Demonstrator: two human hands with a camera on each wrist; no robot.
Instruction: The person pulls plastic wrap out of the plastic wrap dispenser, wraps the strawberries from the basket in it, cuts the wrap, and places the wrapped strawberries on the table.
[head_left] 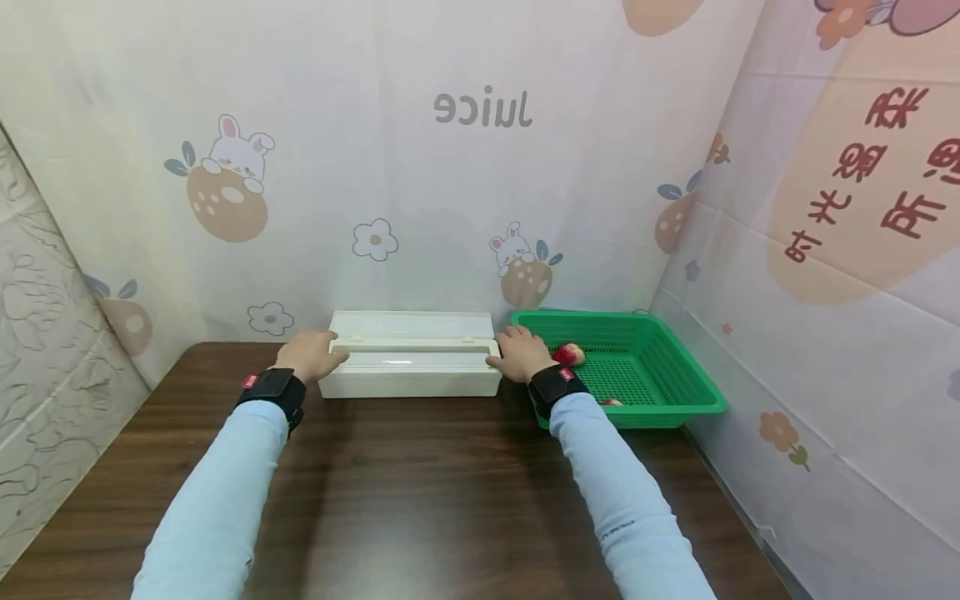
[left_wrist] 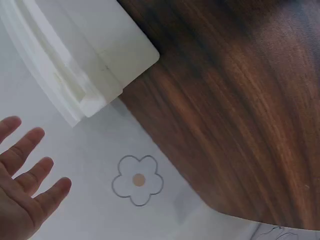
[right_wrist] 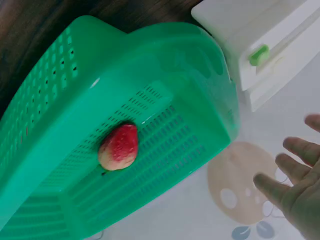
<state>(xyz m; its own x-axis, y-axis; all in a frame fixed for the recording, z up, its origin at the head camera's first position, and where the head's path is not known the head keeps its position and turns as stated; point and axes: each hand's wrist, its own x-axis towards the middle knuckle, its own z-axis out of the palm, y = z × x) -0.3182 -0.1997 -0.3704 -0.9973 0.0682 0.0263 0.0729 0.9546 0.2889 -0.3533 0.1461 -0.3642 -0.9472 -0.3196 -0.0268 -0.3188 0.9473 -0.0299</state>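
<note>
A long white plastic box (head_left: 411, 385), like a cling film dispenser, sits at the back of the table with its lid (head_left: 411, 323) raised. My left hand (head_left: 309, 357) is at the box's left end, its fingers spread in the left wrist view. At the right end is my right hand (head_left: 522, 354), fingers apart, between the box and a green basket (head_left: 686, 367). Neither hand holds anything; whether the thumbs touch the box, I cannot tell. A small green tab (right_wrist: 259, 55) shows on the box's end in the right wrist view.
Inside the basket lies a red and pale fruit (right_wrist: 119, 146). Part of another fruit (head_left: 612, 402) shows behind the basket's near rim. The dark wooden table (head_left: 420, 500) stretches in front of the box. Printed cloth walls (head_left: 420, 183) rise at the back and sides.
</note>
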